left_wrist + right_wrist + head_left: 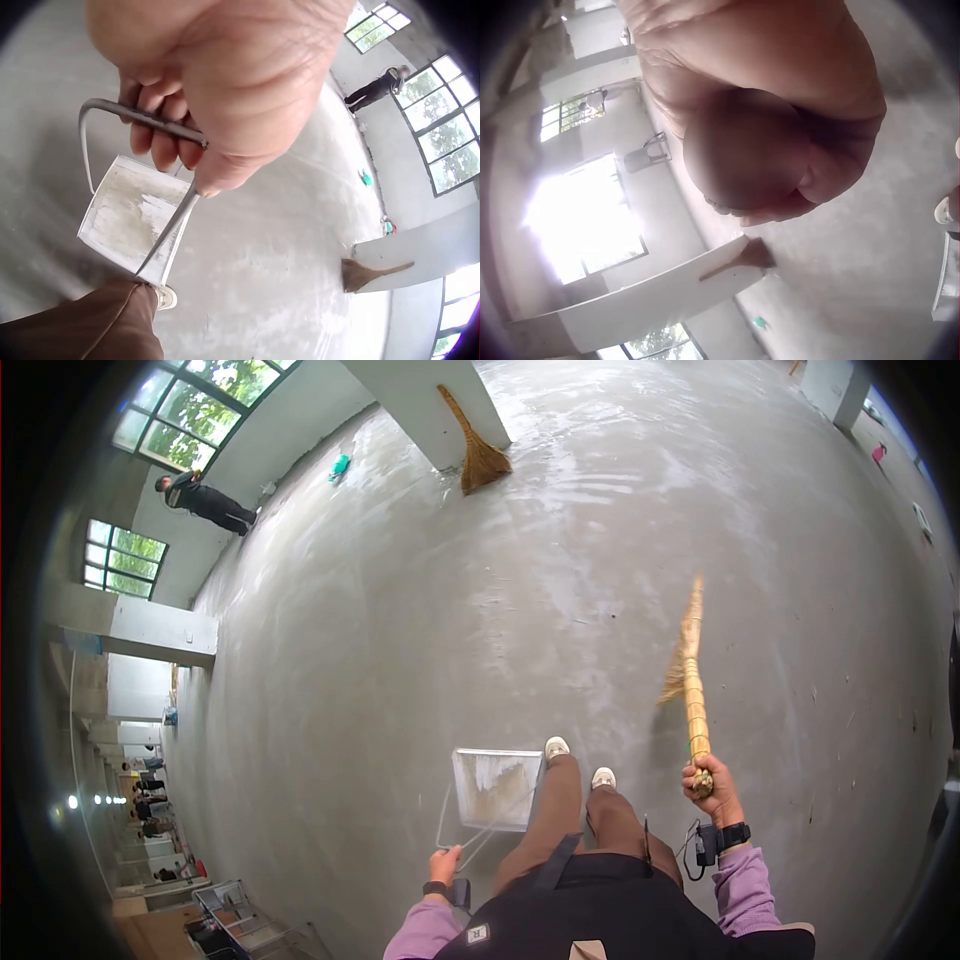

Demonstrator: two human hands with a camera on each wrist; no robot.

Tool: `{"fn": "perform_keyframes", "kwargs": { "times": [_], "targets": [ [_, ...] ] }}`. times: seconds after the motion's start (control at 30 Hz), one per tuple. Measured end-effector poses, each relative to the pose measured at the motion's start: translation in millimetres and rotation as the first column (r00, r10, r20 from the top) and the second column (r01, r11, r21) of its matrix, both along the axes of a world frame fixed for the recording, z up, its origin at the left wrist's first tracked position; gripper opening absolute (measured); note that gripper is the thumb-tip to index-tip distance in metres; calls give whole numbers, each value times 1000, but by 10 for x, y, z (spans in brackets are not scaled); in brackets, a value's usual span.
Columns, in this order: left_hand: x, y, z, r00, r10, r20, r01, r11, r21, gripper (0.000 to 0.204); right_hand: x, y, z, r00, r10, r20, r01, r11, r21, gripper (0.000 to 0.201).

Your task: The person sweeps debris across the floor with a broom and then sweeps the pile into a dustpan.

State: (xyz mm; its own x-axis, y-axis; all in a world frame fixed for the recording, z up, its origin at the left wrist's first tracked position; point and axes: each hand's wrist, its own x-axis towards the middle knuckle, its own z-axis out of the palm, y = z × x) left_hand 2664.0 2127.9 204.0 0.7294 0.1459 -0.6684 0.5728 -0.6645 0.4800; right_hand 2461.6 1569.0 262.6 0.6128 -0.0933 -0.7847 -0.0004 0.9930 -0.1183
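Observation:
My left hand (447, 865) grips the thin metal handle of a white dustpan (497, 788), which hangs low beside my left leg. In the left wrist view the fingers of the left hand (217, 90) curl round the handle (142, 116), and the pan (135, 214) shows dusty residue inside. My right hand (715, 790) holds a straw broom (692, 670) by the end of its bound handle, with the bristles pointing forward, away from me. The right wrist view shows the right hand (780, 67) curled round the handle's blurred end (742, 150).
A second broom (482, 460) leans against a pillar (425, 405) ahead. A green object (339, 467) lies on the floor near the left wall, where a person in dark clothes (207, 503) stands. Metal-framed items (240, 920) are at the lower left.

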Motion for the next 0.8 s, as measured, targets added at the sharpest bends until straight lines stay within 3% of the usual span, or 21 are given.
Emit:
{"fn": "perform_keyframes", "kwargs": {
  "times": [0.13, 0.3, 0.33, 0.47, 0.5, 0.63, 0.8],
  "targets": [
    [62, 47, -19, 999, 9, -54, -6, 999, 45, 29, 509, 238, 22, 977, 175, 118, -191, 972, 137, 13],
    [384, 71, -370, 995, 61, -79, -59, 998, 25, 30, 1940, 560, -426, 902, 375, 213, -423, 866, 268, 15],
    [406, 71, -392, 994, 66, -87, -64, 998, 21, 29, 2265, 702, -419, 913, 366, 181, -402, 882, 246, 17],
    [481, 222, -492, 990, 62, -127, -57, 997, 43, 31, 3414, 1246, -577, 805, 526, 274, -578, 800, 163, 19],
    [514, 255, -496, 990, 69, -126, -66, 997, 30, 31, 3683, 1379, -346, 813, 558, 163, -576, 812, 95, 18],
    [642, 251, -419, 985, 89, -149, -89, 996, 7, 28, 4400, 1582, -599, 834, 484, 263, -545, 796, 263, 16],
    [877, 230, -380, 982, 33, -184, -38, 999, -25, 30, 4230, 1052, -779, 953, 192, 233, -290, 796, 531, 25]
  ]
}}
